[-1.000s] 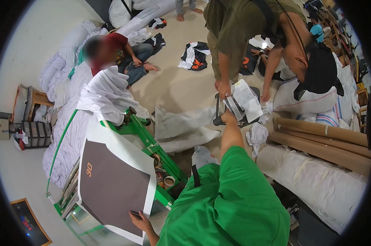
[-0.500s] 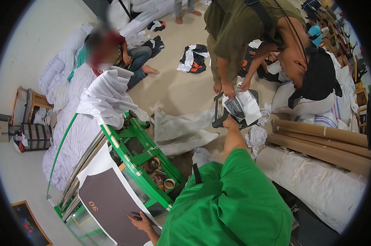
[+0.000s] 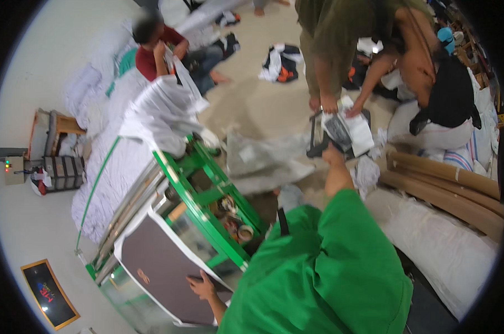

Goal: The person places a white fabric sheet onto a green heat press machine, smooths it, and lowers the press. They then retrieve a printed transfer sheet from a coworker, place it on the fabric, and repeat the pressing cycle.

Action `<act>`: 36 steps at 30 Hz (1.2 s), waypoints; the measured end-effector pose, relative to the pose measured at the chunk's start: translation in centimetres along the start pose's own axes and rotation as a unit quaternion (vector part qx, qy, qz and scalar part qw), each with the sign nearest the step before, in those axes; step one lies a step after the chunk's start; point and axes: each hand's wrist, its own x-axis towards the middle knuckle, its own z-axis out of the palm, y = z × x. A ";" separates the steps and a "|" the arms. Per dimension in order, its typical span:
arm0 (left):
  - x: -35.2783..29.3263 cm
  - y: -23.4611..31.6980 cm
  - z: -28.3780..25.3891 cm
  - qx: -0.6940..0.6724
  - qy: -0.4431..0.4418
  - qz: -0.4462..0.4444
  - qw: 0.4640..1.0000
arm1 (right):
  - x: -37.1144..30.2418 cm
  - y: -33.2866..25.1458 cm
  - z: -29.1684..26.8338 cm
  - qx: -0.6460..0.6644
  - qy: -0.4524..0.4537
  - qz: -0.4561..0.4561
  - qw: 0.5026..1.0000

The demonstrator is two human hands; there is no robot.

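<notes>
Grasping small dark object (image 3: 195,278) in left hand (image 3: 205,288) | over flat, white-bordered brown sheet (image 3: 158,259) beside green metal frame (image 3: 208,196) | touching bent black bar (image 3: 317,150) with right hand (image 3: 334,156) | cannot tell right fingers' closure

left hand (image 3: 205,288) on brown panel (image 3: 166,261); right hand (image 3: 334,156) at black frame (image 3: 317,151); co-worker's hand (image 3: 330,104) on white papers (image 3: 361,132).

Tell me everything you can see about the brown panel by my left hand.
The brown panel looks like thin sheet material, paper or fabric, with a white border and a small blurred tan mark. It lies slanted across the green-framed table. Your left hand overlaps its right side, apparently touching it.
</notes>
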 end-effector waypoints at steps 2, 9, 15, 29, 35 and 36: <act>0.7 1.8 -0.5 -0.042 0.012 0.010 0.999 | -2.5 -0.5 0.6 -0.017 -0.004 -0.012 1.000; 2.1 -7.3 0.4 -0.127 0.014 0.228 0.965 | -12.8 -2.1 2.0 -0.161 -0.198 -0.096 0.962; 1.1 -14.1 6.2 -0.054 -0.039 0.029 0.997 | -16.6 -1.0 5.1 -0.228 -0.280 -0.174 0.916; 0.9 -9.7 4.2 -0.124 -0.030 0.036 0.991 | -15.2 -6.0 2.6 -0.137 -0.120 -0.282 0.942; -0.9 -12.7 7.5 -0.095 -0.075 -0.015 0.993 | -15.1 -3.2 3.0 -0.236 -0.145 -0.226 0.934; -1.2 -12.8 8.1 -0.095 -0.077 -0.031 0.992 | -14.9 -2.8 3.2 -0.258 -0.146 -0.198 0.934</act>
